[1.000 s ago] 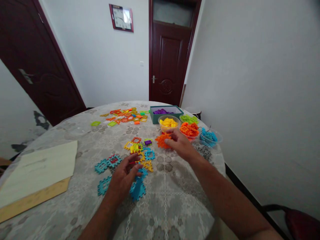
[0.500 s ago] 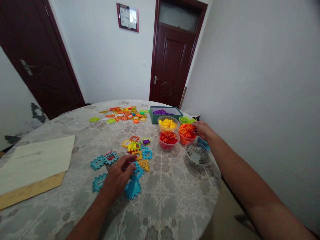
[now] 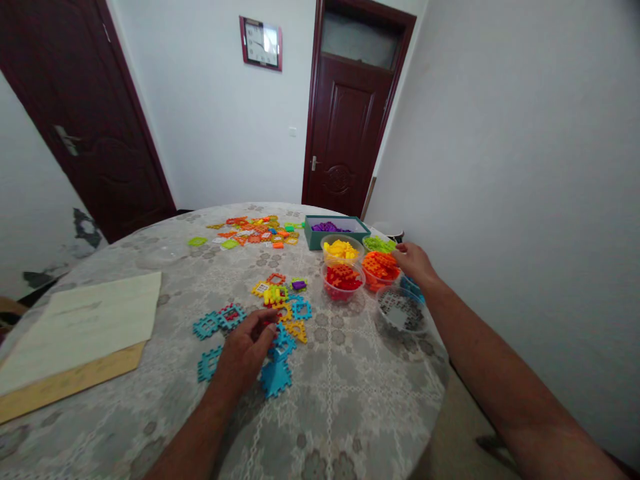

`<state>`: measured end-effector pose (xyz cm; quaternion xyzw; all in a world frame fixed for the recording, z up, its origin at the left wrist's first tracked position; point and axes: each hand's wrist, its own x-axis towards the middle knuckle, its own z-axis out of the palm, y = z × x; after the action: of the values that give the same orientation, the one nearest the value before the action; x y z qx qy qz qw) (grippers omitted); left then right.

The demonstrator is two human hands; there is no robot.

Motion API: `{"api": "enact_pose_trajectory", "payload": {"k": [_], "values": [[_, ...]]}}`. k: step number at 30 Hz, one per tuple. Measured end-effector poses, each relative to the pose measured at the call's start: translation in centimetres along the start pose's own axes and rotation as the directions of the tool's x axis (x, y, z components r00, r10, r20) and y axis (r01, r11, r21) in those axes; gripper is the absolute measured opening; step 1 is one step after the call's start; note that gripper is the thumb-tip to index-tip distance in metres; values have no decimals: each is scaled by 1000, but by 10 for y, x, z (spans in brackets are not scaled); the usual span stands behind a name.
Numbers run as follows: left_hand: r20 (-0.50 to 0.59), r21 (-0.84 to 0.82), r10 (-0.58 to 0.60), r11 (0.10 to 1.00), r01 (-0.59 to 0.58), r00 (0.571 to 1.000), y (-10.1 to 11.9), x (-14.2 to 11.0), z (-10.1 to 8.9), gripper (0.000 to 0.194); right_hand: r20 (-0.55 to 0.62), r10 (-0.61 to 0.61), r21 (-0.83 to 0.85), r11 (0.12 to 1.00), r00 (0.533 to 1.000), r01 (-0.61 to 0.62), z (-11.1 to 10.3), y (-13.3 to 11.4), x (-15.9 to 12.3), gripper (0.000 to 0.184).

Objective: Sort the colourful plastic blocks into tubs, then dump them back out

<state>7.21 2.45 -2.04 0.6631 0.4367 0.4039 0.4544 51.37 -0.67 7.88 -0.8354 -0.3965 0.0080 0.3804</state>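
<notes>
My left hand (image 3: pixel 249 348) rests over the near pile of plastic interlocking pieces, its fingers curled toward the thumb. A bit of red shows by the fingertips, but what they hold, if anything, is unclear. Blue pieces (image 3: pixel 277 377) and a yellow triangle (image 3: pixel 297 331) lie just right of it; teal pieces (image 3: pixel 206 325) are to its left. On the far right, my right hand (image 3: pixel 415 261) is at the edge of the round tub of orange pieces (image 3: pixel 381 265), close to the tub of lime-green pieces (image 3: pixel 379 245). Its fingers are pinched together, with their contents hidden.
Clear tubs of yellow (image 3: pixel 341 249), red (image 3: pixel 343 277) and grey pieces (image 3: pixel 401 309) stand nearby, beside a green box (image 3: pixel 313 238) of purple pieces. Mixed loose pieces (image 3: pixel 255 233) lie farther back. A paper sheet (image 3: pixel 95 320) covers the table's left side.
My right hand has shifted slightly from over the orange pieces toward the tub's right edge. My left hand keeps its place over the pile. The whole view has shifted slightly.
</notes>
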Motion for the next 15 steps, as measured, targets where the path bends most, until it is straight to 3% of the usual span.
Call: {"api": "enact_pose_trajectory", "payload": {"k": [4,7,9,11,13,15], "values": [[-134,56,26,998,-18,991,6,-1,-4,34,-95,-132,32,990,987,136,1,-22,-48,36],[-290,83,28,997,-4,957,5,2,-10,31,62,-294,193,941,954,278,14,-51,-102,32],[-356,74,10,997,17,934,4,4,-13,31,266,-432,291,888,862,355,31,-71,-136,25],[-380,66,4,998,23,925,2,6,-15,29,422,-547,357,833,723,422,56,-87,-161,21],[-379,76,16,997,14,925,1,7,-15,27,495,-619,352,785,610,510,84,-96,-173,29],[-372,105,42,994,-3,927,0,7,-14,26,524,-651,287,742,549,606,112,-100,-178,36]]}}
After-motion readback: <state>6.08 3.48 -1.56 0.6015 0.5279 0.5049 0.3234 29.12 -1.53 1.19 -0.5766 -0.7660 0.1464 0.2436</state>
